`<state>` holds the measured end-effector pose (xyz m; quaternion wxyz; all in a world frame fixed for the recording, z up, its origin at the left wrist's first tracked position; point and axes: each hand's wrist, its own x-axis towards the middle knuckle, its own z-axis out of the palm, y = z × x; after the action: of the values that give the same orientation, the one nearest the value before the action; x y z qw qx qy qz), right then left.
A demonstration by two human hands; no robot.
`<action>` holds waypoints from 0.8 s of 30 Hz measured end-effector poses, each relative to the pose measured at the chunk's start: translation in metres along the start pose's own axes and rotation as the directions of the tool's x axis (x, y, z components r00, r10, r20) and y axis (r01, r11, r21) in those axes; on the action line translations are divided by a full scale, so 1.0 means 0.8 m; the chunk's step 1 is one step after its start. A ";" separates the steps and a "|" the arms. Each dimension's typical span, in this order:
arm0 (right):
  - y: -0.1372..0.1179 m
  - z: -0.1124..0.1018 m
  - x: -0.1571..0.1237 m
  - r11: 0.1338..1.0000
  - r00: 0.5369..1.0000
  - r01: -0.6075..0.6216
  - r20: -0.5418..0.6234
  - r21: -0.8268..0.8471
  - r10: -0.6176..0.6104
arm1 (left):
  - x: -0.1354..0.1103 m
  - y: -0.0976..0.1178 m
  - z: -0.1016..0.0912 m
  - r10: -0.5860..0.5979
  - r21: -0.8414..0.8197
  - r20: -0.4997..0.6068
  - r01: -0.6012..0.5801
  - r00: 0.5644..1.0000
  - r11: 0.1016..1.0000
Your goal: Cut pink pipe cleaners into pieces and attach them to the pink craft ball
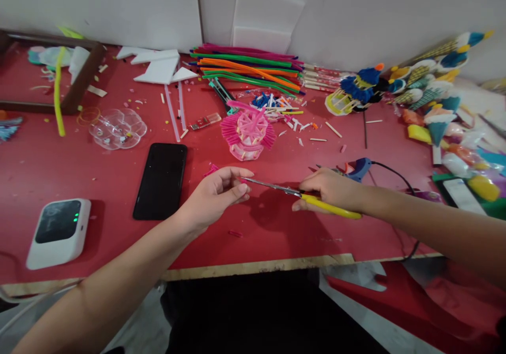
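My right hand (330, 188) grips yellow-handled scissors (316, 200), whose blades point left toward my left hand (217, 193). The left hand's fingers are pinched together at the blade tips, on something too small to make out. A pink straw wheel model (247, 131) stands on the red table (276, 232) just beyond both hands. A small pink straw scrap (235, 233) lies on the table below the left hand.
A black phone (161, 180) lies left of my left hand, a white device with green lights (59, 232) farther left. A bundle of coloured straws (249, 69) lies at the back. A blue glue gun (358, 168) sits behind my right hand, craft birds (419, 87) at right.
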<state>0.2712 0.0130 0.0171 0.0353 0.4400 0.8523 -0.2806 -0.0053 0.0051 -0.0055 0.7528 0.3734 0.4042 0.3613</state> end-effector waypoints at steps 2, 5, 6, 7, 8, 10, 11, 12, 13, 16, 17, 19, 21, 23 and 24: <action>0.001 -0.002 -0.003 0.999 1.000 -0.026 0.006 -0.019 0.026 | -0.001 0.000 0.000 0.000 0.017 -0.008 0.000 1.000 1.000; 0.003 -0.002 -0.011 0.997 0.999 -0.047 -0.010 -0.053 0.046 | -0.003 0.001 0.000 0.015 0.053 -0.041 -0.013 0.999 0.999; 0.004 -0.001 -0.014 0.996 0.999 -0.049 -0.023 -0.068 0.048 | -0.003 0.001 0.000 0.043 0.063 -0.068 -0.038 0.997 0.997; 0.004 0.001 -0.018 0.995 0.998 -0.055 -0.042 -0.089 0.052 | -0.002 0.001 0.000 0.084 0.064 -0.105 -0.078 0.991 0.995; 0.003 0.004 -0.022 0.991 0.996 -0.070 -0.064 -0.116 0.063 | -0.002 0.002 0.000 0.132 0.056 -0.149 -0.125 0.980 0.991; 0.001 0.012 -0.029 0.976 0.987 -0.128 -0.117 -0.177 0.109 | -0.001 0.005 0.000 0.222 0.009 -0.245 -0.227 0.944 0.974; 0.000 0.017 -0.032 0.964 0.979 -0.169 -0.148 -0.204 0.140 | 0.000 0.007 -0.001 0.257 -0.022 -0.288 -0.275 0.923 0.961; -0.001 0.022 -0.035 0.952 0.969 -0.208 -0.178 -0.225 0.170 | 0.001 0.009 -0.001 0.285 -0.049 -0.323 -0.317 0.903 0.947; -0.001 0.028 -0.037 0.940 0.960 -0.240 -0.204 -0.242 0.192 | 0.002 0.011 -0.002 0.309 -0.068 -0.350 -0.353 0.884 0.933; 0.004 0.041 -0.041 0.932 0.955 -0.248 -0.227 -0.264 0.190 | 0.004 0.017 -0.007 0.350 -0.084 -0.401 -0.415 0.846 0.906; 0.008 0.044 -0.043 0.939 0.962 -0.224 -0.214 -0.261 0.170 | 0.005 0.018 -0.009 0.350 -0.086 -0.411 -0.418 0.842 0.904; 0.015 0.045 -0.047 0.962 0.978 -0.155 -0.170 -0.224 0.118 | 0.007 0.018 -0.011 0.341 -0.096 -0.424 -0.416 0.839 0.904; 0.016 0.041 -0.052 0.977 0.988 -0.094 -0.138 -0.192 0.068 | 0.009 0.018 -0.013 0.332 -0.111 -0.435 -0.416 0.837 0.903; 0.008 0.033 -0.055 0.971 0.990 -0.061 -0.138 -0.230 0.030 | 0.010 0.017 -0.012 0.317 -0.127 -0.444 -0.409 0.838 0.903; -0.001 0.029 -0.054 0.957 0.989 -0.063 -0.148 -0.284 0.021 | 0.010 0.017 -0.012 0.311 -0.131 -0.446 -0.405 0.839 0.905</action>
<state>0.2930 -0.0306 0.0113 0.0433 0.4672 0.8749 -0.1204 -0.0135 0.0206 0.0000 0.6048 0.2715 0.4346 0.6096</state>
